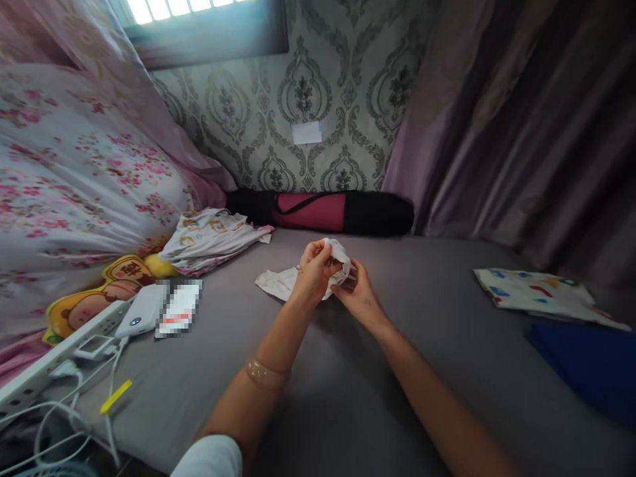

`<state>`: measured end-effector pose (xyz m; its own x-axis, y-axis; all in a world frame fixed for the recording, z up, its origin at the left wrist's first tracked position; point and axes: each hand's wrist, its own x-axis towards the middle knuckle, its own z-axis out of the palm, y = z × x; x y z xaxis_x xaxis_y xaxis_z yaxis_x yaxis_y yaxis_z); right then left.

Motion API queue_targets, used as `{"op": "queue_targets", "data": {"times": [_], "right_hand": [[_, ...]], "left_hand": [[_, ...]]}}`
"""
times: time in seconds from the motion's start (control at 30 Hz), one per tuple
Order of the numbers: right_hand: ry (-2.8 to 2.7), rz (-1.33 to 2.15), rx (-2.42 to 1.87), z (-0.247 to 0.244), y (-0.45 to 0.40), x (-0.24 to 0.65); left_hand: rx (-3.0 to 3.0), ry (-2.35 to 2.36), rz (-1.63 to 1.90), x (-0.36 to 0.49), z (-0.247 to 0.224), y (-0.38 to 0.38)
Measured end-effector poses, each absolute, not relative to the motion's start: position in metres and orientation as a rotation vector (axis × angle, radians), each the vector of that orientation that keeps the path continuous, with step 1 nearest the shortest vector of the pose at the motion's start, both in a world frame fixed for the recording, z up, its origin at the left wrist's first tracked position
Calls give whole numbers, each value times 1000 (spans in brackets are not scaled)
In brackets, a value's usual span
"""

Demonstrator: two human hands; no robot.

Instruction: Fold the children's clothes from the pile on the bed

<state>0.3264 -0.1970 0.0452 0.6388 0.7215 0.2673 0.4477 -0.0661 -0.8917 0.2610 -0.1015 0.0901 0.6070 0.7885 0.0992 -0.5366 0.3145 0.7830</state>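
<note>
A small white cloth [277, 283] is held up a little above the grey bed sheet, near the middle of the view. My left hand [314, 270] grips its upper part, fingers closed on the fabric. At the cloth's right edge is my right hand [358, 289], its thumb and fingers closed round the bunched fabric, which forms a loop between the two hands. One end of the cloth trails to the left, behind my left wrist. A clear bangle sits on my left forearm.
Folded patterned clothes [213, 235] lie back left, beside a yellow cushion [84, 308]. A white power strip [54, 354], cables and a white device [144, 310] are at left. A black and red bag [318, 211] lies along the wall. Folded patterned cloth [539, 291] and blue cloth [591, 364] sit right.
</note>
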Motion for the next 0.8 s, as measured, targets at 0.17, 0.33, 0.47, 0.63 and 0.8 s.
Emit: {"op": "queue_targets", "data": {"times": [0.17,0.33,0.47,0.63,0.8], "right_hand": [[-751,584,-1377,41,-189,333],[-543,714,-1238,29,-182,347],[-430,787,-1112,27,-181,355],[-390,773,-1090,38,-184,360],[-370,733,-1202,54,-191,364]], "left_hand": [[893,318,801,263,73,-100],[943,369,754,253,71,-86],[1023,421,780,241,74,-70],[1189,491,860,236,71,-58],[1342,582,924,237,65,-55]]}}
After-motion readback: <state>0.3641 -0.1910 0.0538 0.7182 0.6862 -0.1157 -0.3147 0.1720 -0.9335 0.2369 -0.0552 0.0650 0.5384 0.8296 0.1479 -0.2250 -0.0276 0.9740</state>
